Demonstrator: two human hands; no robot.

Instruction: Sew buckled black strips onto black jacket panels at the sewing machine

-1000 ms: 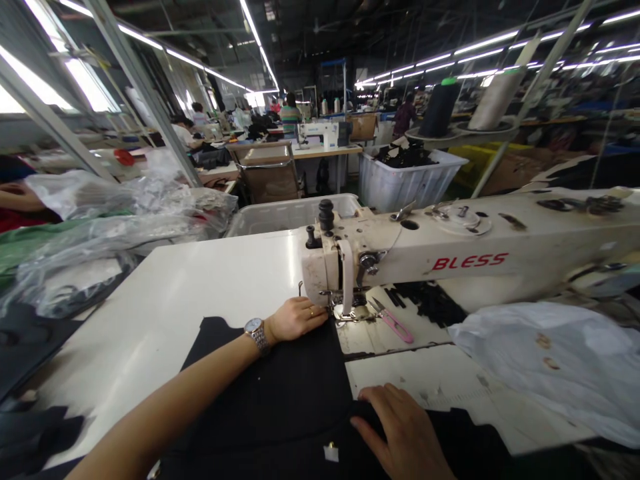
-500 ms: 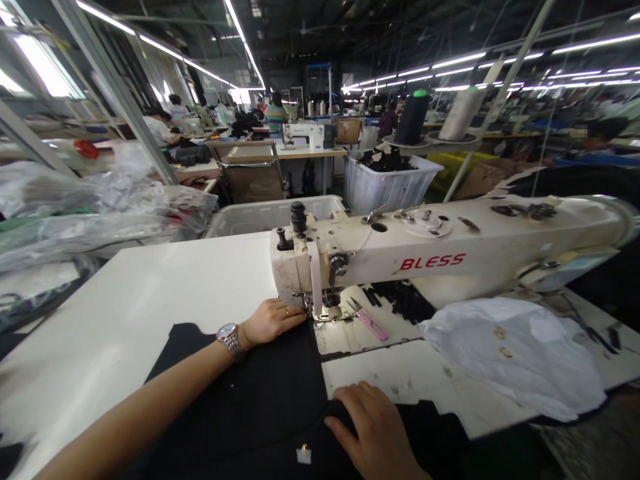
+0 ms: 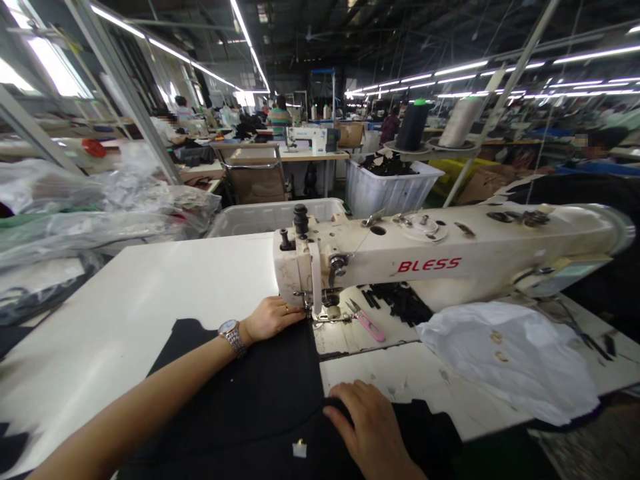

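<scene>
A black fabric piece (image 3: 250,393) lies under the needle of a white sewing machine (image 3: 440,267) marked BLESS. My left hand (image 3: 273,320), with a watch on the wrist, rests flat on the fabric, fingertips close beside the presser foot (image 3: 309,311). Lower down, my right hand (image 3: 367,427) has the fabric's right edge between thumb and fingers. A small pale tag (image 3: 299,449) with a gold-coloured bit sits on the fabric left of it. Pink thread snips (image 3: 369,323) lie on the machine bed, right of the needle.
Black scraps (image 3: 400,301) lie behind the snips. A white plastic bag (image 3: 510,360) with small gold-coloured rings is on the right of the white tabletop (image 3: 210,273). Plastic-wrapped bundles (image 3: 100,207) stand left, a bin of dark pieces (image 3: 390,180) beyond. People work at other machines behind.
Both hands and the fabric keep nearly the same places. The camera view has shifted slightly, and the tag on the fabric appears a little further left.
</scene>
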